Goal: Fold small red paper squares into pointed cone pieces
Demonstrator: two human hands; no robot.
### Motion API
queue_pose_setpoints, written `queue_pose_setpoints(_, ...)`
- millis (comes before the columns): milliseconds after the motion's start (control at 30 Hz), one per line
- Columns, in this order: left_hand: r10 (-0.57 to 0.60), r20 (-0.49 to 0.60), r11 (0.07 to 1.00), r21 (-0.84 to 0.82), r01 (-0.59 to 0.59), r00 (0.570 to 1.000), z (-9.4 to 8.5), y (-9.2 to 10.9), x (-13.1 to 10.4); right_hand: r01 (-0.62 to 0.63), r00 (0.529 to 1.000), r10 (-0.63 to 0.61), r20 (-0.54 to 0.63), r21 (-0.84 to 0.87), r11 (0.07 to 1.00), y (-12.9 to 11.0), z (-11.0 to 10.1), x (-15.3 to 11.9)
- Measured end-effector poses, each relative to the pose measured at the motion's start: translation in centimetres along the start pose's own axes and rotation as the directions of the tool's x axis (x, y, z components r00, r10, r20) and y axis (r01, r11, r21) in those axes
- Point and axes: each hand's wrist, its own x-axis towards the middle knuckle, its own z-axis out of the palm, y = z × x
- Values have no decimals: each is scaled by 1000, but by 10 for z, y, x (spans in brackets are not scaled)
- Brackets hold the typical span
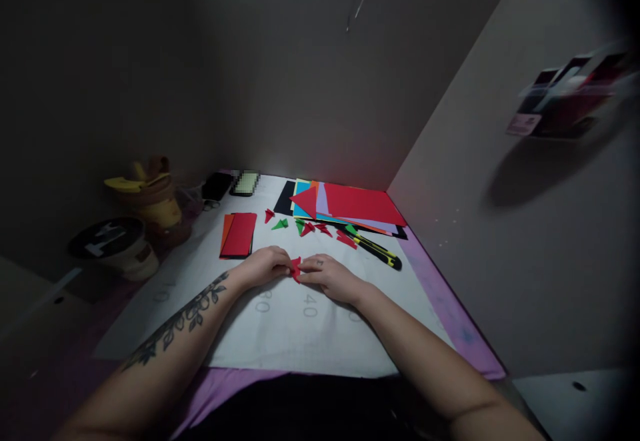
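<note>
Between my hands, on the white sheet (225,334), lies a small piece of red folded paper (297,269). My left hand (267,265) grips its left edge, with thumb and fingertips closed. From the other side my right hand (335,276) touches it, fingers pressed together along its right edge. Just beyond are several small folded paper pieces, such as a red one (324,229) and a green one (281,225). A black and yellow utility knife (377,251) rests to the right of them.
Stacked coloured paper (365,204) lies at the back by the wall. A pile of red cut paper (240,235) is at left. Two phone-like devices, one black (217,186), lie behind it. A yellow pot (155,207) and a lidded tub (120,247) stand at far left.
</note>
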Motion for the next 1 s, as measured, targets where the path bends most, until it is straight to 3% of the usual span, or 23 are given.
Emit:
queue_pose_setpoints(400,-155,-49,980,121,160,987,13,-4,15,-5,1000,6,-7,113,994,-6,-1,0)
queue_pose_setpoints(567,-180,-34,974,137,183,983,16,-8,17,-53,998,56,-7,174,983,-7,-3,0)
queue_pose_setpoints(1000,-220,-43,960,170,224,975,19,-7,21,-26,999,28,-15,152,988,1,4,-3)
